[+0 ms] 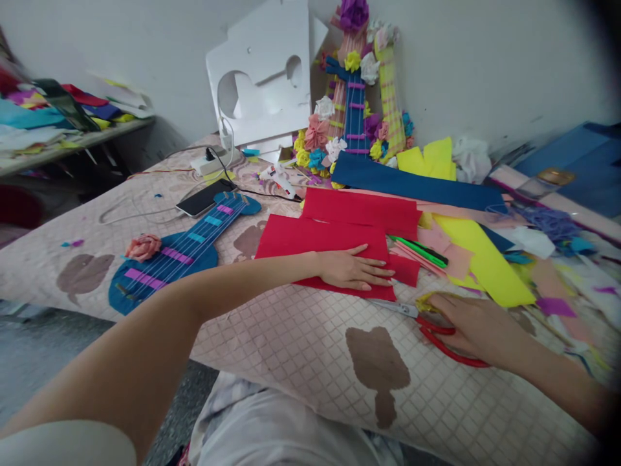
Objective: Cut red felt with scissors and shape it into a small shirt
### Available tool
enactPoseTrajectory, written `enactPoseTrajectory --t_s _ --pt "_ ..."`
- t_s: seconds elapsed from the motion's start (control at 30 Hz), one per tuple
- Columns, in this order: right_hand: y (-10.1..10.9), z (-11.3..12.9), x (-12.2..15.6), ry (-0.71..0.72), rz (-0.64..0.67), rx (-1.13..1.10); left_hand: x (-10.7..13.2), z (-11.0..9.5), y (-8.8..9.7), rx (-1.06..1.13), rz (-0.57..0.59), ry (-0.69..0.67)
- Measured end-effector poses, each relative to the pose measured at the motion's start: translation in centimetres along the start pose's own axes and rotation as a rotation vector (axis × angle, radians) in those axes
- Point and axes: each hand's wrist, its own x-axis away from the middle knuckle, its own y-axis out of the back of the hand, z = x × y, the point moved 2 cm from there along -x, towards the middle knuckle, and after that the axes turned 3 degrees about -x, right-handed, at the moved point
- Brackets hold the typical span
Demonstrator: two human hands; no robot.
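red sheet (pixel 310 238) under l. hand (pixel 356 269)

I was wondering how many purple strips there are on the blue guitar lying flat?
3: the upper strip near the headstock, the middle strip beside the pink rose, and the lower strip below it. The left forearm appears to cover some guitar edge.
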Motion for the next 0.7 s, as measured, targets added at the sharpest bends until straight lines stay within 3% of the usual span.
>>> enactPoseTrajectory --t_s 0.17,0.37,0.7 --pt "0.4 0.6 0.1 -0.047 -0.05 -0.032 0.1 0.0 0.4 0.012 0.006 -0.01" --pt "0.5 0.9 -0.2 -0.064 -0.006 -0.033 1.2 0.4 1.2 -0.018 -0.025 0.02" --pt "0.8 2.1 -1.6 -0.039 0.008 -0.081 2.1 1.6 -0.4 -0.025 -0.041 0.011"
